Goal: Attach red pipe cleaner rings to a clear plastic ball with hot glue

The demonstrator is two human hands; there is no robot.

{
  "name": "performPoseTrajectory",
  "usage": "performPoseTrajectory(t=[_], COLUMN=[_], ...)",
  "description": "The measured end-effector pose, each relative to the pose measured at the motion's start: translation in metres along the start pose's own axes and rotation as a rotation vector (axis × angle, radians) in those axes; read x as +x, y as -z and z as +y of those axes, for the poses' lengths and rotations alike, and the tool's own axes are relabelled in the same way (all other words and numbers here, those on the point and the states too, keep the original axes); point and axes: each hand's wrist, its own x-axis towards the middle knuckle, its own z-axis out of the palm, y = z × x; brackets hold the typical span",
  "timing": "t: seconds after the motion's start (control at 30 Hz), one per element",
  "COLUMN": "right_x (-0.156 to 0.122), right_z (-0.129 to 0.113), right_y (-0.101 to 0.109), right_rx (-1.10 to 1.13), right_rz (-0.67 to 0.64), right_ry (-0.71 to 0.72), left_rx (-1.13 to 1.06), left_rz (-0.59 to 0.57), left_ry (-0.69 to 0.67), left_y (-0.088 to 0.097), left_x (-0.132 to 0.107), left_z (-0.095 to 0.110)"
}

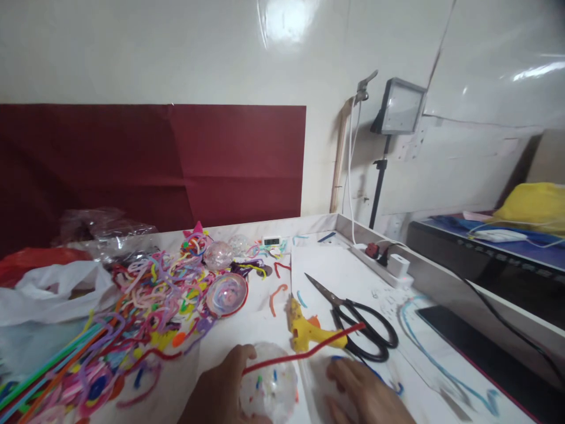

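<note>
At the bottom centre my left hand (220, 383) is closed around a clear plastic ball (269, 388) with small coloured bits in or on it. A red pipe cleaner (304, 355) runs from my left fingers over the ball's top toward the scissors; I cannot tell whether the fingers pinch it. To the right of the ball my right hand (362, 391) hovers with loosely bent fingers apart and nothing seen in them. Beyond it lie a yellow glue gun (313, 337) and black-handled scissors (353, 315). A blue pipe cleaner (392, 386) is partly hidden behind my right hand.
Tangled colourful pipe cleaners (154, 306) cover the table's left side, beside a white plastic bag (57, 291). Near them sit a half-shell (227, 294) and a clear ball (218, 254). A power strip (382, 265), a dark phone-like slab (489, 359) and a lamp (401, 106) stand right.
</note>
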Motion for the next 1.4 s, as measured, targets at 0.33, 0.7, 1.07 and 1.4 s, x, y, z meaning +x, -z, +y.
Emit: performPoseTrajectory(t=[0.33, 0.7, 1.07, 1.4], right_x=[0.067, 0.069, 0.057, 0.044], right_z=[0.019, 0.071, 0.067, 0.004], right_y=[0.018, 0.046, 0.048, 0.016], right_rx=[-0.057, -0.033, 0.003, 0.233], right_rz=[-0.126, 0.053, 0.111, -0.031], right_ry=[0.088, -0.028, 0.086, 0.234], left_rx=[0.281, 0.273, 0.198, 0.174], left_rz=[-0.124, -0.077, 0.023, 0.069], left_ry=[-0.003, -0.004, -0.077, -0.211], left_y=[-0.006, -0.011, -0.001, 0.009], left_x=[0.006, 0.006, 0.017, 0.05], left_z=[-0.003, -0.002, 0.009, 0.001])
